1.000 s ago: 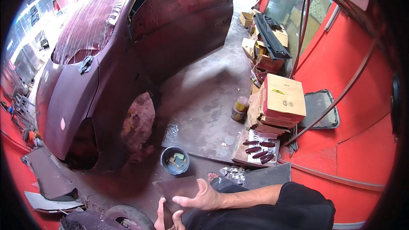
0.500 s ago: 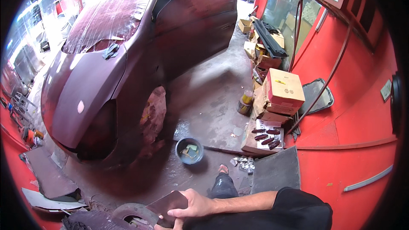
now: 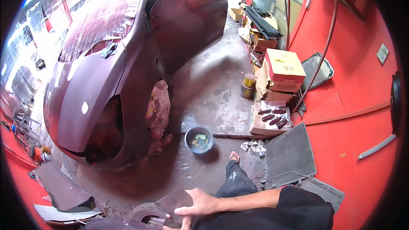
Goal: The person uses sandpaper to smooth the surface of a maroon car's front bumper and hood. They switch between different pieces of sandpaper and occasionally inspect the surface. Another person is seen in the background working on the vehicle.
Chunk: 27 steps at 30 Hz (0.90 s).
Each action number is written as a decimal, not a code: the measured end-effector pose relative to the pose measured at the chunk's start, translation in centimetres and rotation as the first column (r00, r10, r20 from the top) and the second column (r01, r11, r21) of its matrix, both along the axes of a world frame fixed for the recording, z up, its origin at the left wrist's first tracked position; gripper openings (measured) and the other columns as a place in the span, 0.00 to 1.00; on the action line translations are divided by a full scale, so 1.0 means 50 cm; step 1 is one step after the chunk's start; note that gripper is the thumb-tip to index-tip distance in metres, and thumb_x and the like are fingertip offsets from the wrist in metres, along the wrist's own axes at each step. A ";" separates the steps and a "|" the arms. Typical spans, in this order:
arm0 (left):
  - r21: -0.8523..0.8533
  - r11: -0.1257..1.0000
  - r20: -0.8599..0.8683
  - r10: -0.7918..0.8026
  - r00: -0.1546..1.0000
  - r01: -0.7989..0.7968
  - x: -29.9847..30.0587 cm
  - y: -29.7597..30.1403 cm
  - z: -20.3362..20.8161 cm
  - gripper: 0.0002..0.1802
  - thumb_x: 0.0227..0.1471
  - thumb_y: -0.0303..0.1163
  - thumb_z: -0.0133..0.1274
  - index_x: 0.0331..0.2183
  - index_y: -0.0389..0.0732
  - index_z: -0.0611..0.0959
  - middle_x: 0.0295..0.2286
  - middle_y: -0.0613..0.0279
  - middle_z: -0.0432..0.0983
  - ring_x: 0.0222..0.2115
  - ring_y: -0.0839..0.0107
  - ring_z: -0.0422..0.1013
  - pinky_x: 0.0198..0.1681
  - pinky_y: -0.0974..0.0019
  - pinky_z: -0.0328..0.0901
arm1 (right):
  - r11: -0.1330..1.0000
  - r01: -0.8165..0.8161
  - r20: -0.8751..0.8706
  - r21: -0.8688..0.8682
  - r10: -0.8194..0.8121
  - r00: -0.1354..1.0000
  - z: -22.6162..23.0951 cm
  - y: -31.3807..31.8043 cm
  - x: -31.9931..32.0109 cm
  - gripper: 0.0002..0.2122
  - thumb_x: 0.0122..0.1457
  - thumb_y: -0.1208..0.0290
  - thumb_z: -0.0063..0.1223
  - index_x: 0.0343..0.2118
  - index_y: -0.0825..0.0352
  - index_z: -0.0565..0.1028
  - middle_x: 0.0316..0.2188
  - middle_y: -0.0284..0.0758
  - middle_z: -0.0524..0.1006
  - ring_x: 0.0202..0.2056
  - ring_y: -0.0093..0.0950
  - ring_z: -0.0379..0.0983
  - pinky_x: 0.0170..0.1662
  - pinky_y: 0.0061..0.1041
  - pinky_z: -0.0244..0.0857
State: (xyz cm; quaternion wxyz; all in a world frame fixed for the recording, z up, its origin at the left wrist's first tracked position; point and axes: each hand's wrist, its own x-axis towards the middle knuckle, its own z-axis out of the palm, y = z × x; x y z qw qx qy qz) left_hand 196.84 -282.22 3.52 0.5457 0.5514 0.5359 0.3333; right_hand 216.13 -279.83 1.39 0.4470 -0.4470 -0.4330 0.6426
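My right hand [image 3: 201,203] is closed on a dark brown sheet [image 3: 174,201] that looks like sandpaper, its thumb lying across the near side. Just below it, at the lower edge of the view, my left hand [image 3: 183,225] shows only in part. Its fingers pinch the lower edge of the same sheet. Behind the sheet lies a worn round wheel or tyre [image 3: 142,211]. Ahead of my foot, a dark bucket [image 3: 199,129] on the floor holds water and pale green and yellowish pieces.
A dull purple car [image 3: 93,89] with masked glass and an open door [image 3: 191,21] fills the left. Boxes [image 3: 284,70] and a can [image 3: 247,87] line the red wall [image 3: 341,102]. Dark handle-like parts [image 3: 272,118] lie on a low carton. Loose panels [image 3: 64,186] lean lower left.
The whole view has shifted, so the bucket and my foot sit higher and further right. Both hands keep their hold on the sheet, with little change in their grip.
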 end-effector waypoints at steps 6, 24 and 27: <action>0.022 0.999 -0.023 0.030 0.999 -0.029 -0.021 -0.013 -0.033 0.12 0.60 0.23 0.65 0.45 0.30 0.86 0.38 0.55 0.87 0.38 0.66 0.81 0.43 0.61 0.74 | 1.000 0.022 0.059 0.013 -0.023 0.998 0.012 -0.010 -0.009 0.25 0.62 0.58 0.69 0.54 0.72 0.78 0.46 0.43 0.86 0.48 0.32 0.82 0.55 0.32 0.72; 0.216 0.955 -0.114 -0.183 0.977 0.204 0.004 0.139 0.112 0.27 0.63 0.27 0.61 0.61 0.32 0.77 0.44 0.43 0.85 0.44 0.52 0.83 0.48 0.57 0.75 | 0.978 0.198 -0.191 0.071 -0.182 0.965 0.052 0.132 -0.002 0.18 0.68 0.73 0.63 0.58 0.71 0.77 0.49 0.36 0.85 0.49 0.25 0.81 0.56 0.30 0.75; 0.207 0.947 -0.178 -0.212 0.961 0.248 -0.023 0.155 0.074 0.25 0.61 0.28 0.63 0.58 0.36 0.80 0.39 0.46 0.86 0.40 0.51 0.84 0.44 0.56 0.76 | 0.995 0.053 -0.127 0.080 -0.042 0.991 0.096 0.132 -0.009 0.16 0.66 0.73 0.65 0.55 0.69 0.80 0.44 0.34 0.85 0.46 0.24 0.81 0.52 0.29 0.76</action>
